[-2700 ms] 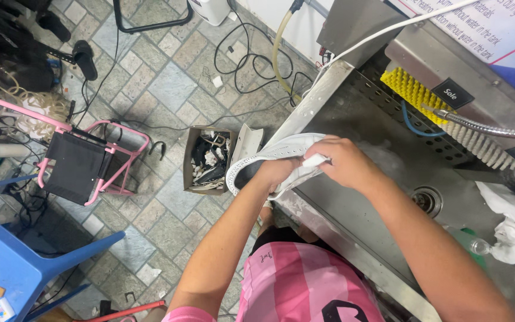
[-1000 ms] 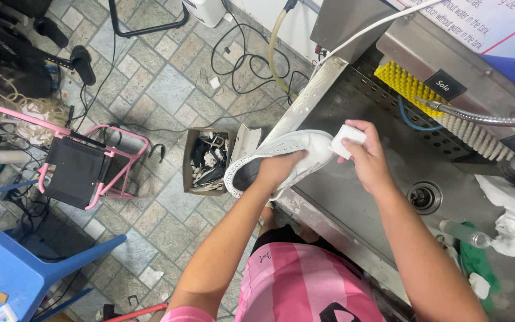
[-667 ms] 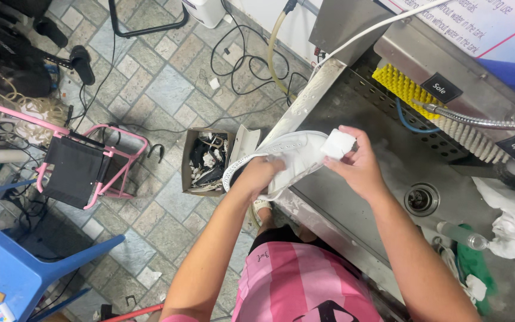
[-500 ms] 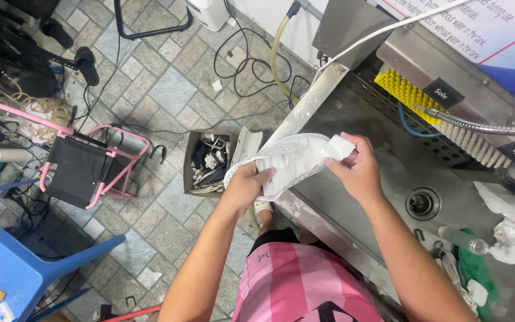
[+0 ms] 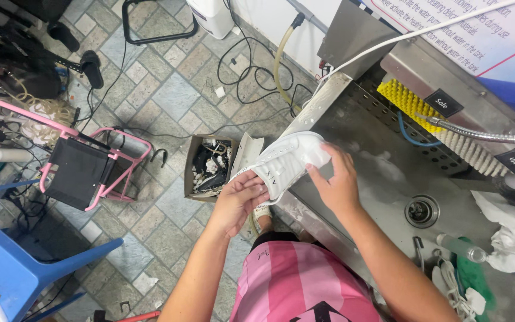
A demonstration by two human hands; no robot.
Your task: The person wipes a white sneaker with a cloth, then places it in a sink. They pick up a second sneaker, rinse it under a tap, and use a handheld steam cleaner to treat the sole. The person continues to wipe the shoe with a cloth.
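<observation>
Over the near edge of a steel sink (image 5: 382, 197), a white shoe (image 5: 287, 161) is held between both hands, tilted with its toe toward 2 o'clock. At its 7 o'clock end the left hand (image 5: 236, 203) has its fingers curled tight around the heel. At 4 o'clock of the toe the right hand (image 5: 335, 182) presses thumb and fingers against the shoe's side. A drain (image 5: 421, 210) sits at 4 o'clock of that hand, with a yellow brush (image 5: 406, 101) at 1 o'clock. On the floor at 9 o'clock of the shoe stands an open box (image 5: 210, 167), and farther that way a pink rack (image 5: 84, 167).
</observation>
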